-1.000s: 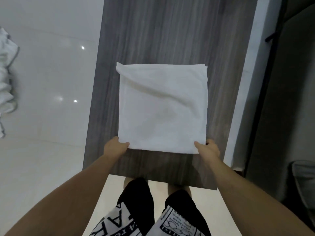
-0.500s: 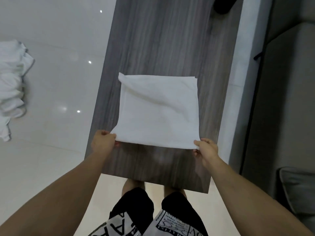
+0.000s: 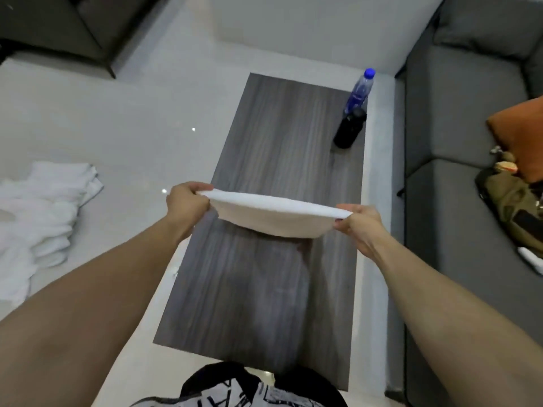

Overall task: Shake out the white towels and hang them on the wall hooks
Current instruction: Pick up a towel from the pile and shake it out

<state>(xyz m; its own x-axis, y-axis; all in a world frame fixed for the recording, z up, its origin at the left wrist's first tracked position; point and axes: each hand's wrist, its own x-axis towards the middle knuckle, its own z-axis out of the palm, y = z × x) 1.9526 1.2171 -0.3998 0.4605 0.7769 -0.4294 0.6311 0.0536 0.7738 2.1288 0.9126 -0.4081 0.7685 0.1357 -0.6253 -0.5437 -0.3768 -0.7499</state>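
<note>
Both arms stretched forward over grey wood table (image 3: 264,289). Left hand (image 3: 188,205) and right hand (image 3: 360,227) each pinch one end of folded white towel (image 3: 273,218), fingers curled, towel held up above tabletop, sagging between them. Towel pile (image 3: 41,212) on floor, left.

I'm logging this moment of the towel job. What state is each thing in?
folded white towel: lifted off the table, sagging between both hands
left hand: grips the towel's left end
right hand: pinches its right end
pile of white towels: heaped on the floor
blue-capped clear bottle: upright, capped
grey wooden table: bears the bottle
</note>
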